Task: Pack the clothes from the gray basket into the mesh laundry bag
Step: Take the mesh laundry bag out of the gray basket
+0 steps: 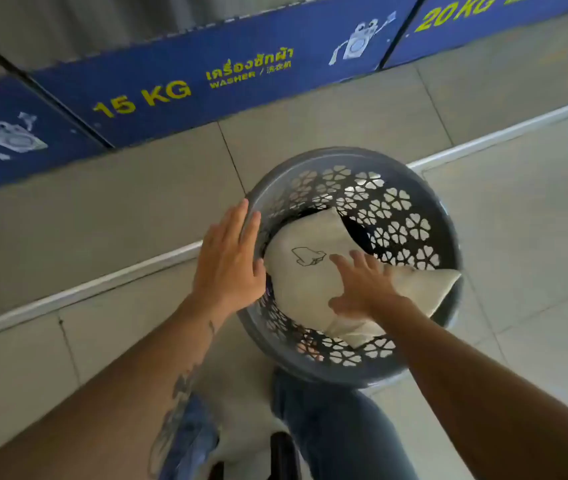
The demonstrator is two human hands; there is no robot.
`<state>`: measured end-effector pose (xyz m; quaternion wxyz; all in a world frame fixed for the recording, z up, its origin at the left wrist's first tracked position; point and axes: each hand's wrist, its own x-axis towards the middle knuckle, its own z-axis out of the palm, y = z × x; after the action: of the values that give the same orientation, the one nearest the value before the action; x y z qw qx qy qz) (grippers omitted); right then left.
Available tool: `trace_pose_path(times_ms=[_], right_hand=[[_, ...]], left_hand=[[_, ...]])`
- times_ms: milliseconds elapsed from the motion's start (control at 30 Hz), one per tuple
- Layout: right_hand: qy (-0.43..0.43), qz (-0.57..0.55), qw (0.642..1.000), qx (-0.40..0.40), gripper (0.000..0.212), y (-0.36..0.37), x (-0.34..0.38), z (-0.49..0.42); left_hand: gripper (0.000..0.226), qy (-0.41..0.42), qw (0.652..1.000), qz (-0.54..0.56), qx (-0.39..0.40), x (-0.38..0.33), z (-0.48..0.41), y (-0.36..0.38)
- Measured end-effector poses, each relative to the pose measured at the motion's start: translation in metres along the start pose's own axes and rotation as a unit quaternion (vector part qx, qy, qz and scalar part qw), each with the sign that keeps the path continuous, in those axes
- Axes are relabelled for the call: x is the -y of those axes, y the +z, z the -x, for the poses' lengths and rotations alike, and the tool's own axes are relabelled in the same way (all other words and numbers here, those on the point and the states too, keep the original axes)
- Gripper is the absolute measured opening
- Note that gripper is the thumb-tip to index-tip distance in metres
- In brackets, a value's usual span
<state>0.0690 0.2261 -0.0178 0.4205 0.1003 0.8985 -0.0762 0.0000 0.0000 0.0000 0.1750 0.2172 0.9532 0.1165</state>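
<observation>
A round gray basket (396, 216) with flower-shaped holes stands on the tiled floor in front of me. A folded cream-white garment (303, 282) with a small line drawing lies on top inside it, one corner hanging over the right rim. Dark cloth shows underneath. My right hand (365, 285) lies flat on the garment, fingers spread. My left hand (228, 258) is open at the basket's left rim, fingers straight and together. No mesh laundry bag is identifiable in view.
Blue washer fronts (171, 88) marked 15 KG and 20 KG run along the top. A white floor strip (85, 289) crosses behind the basket. My jeans-clad leg (338, 431) and some cloth (254, 441) are at the bottom.
</observation>
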Motion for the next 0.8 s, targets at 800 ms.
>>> trace_pose_path(times_ms=[800], right_hand=[[-0.078,-0.082,0.992,-0.051,0.043,0.046,0.031,-0.079]], left_hand=[[0.051,0.060,0.934,0.241,-0.257,0.020,-0.006,0.076]])
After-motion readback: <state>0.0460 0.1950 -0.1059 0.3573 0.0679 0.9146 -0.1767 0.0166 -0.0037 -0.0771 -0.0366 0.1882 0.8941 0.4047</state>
